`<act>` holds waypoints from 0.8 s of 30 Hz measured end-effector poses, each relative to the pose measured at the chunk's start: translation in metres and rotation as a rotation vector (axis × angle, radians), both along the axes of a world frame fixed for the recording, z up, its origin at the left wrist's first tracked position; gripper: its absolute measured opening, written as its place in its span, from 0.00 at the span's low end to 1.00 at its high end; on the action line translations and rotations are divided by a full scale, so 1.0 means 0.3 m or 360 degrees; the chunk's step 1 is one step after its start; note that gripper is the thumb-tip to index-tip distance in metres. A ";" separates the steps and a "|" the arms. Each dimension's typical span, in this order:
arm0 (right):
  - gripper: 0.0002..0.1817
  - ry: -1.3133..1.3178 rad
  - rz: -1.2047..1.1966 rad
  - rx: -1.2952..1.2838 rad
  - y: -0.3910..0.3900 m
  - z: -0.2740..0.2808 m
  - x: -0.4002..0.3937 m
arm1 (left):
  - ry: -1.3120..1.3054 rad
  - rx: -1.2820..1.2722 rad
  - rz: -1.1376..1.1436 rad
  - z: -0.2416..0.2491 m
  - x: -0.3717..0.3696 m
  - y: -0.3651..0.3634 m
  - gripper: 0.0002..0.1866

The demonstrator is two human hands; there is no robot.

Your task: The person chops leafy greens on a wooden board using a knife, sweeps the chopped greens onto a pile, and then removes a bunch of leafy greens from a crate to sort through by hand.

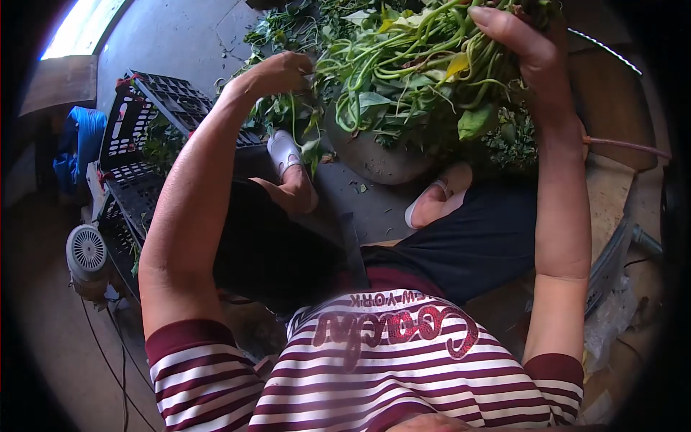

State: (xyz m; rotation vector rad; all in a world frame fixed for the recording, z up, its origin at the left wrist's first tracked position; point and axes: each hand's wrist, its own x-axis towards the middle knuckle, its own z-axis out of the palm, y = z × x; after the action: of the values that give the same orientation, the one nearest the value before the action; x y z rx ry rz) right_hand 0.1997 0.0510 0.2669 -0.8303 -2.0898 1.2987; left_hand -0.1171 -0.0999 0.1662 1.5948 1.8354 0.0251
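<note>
My right hand [522, 39] is closed around a thick bundle of long green leafy stems [410, 65] at the upper right. The bundle's leaves are mostly green, with a few yellow ones, and it spreads leftward from the fist. To its left, my left hand [284, 72] has its fingers curled together. A leafy stem [311, 147] hangs down from beneath those fingers and appears to be pinched in them; the fingertips are partly hidden. Below the bundle, a rounded grey-brown surface [378, 160] shows between my feet.
Black plastic crates [129, 140] with greens inside stand on my left, beside a blue bundle [80, 144] and a grey motor [88, 252]. More loose greens [288, 36] lie on the grey floor [169, 36] ahead. Clear plastic [612, 324] lies at the right.
</note>
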 end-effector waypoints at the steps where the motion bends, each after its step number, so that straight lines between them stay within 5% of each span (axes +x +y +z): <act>1: 0.12 0.0042 -0.0052 -0.0038 0.018 -0.004 0.006 | 0.0007 0.0061 -0.0052 -0.010 -0.053 -0.005 0.16; 4: 0.12 0.0162 -0.0161 -0.0119 0.050 -0.021 0.026 | 0.0197 0.0157 0.0442 0.043 -0.112 -0.031 0.12; 8: 0.12 0.0327 -0.0295 -0.0208 0.094 -0.044 0.041 | 0.0028 0.0279 0.0555 0.060 -0.189 -0.070 0.18; 20: 0.12 0.0606 -0.0511 -0.0345 0.194 -0.081 0.047 | 0.0392 0.0072 0.0697 0.093 -0.306 -0.156 0.17; 24: 0.12 0.0654 -0.0546 -0.0362 0.218 -0.082 0.048 | 0.0746 0.0112 0.0483 0.087 -0.311 -0.164 0.17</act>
State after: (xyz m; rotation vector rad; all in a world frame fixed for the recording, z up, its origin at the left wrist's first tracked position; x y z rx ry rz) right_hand 0.2142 0.1166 0.2422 -0.8824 -1.4315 1.3903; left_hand -0.2103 -0.1490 0.1923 1.4360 2.4514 -0.1617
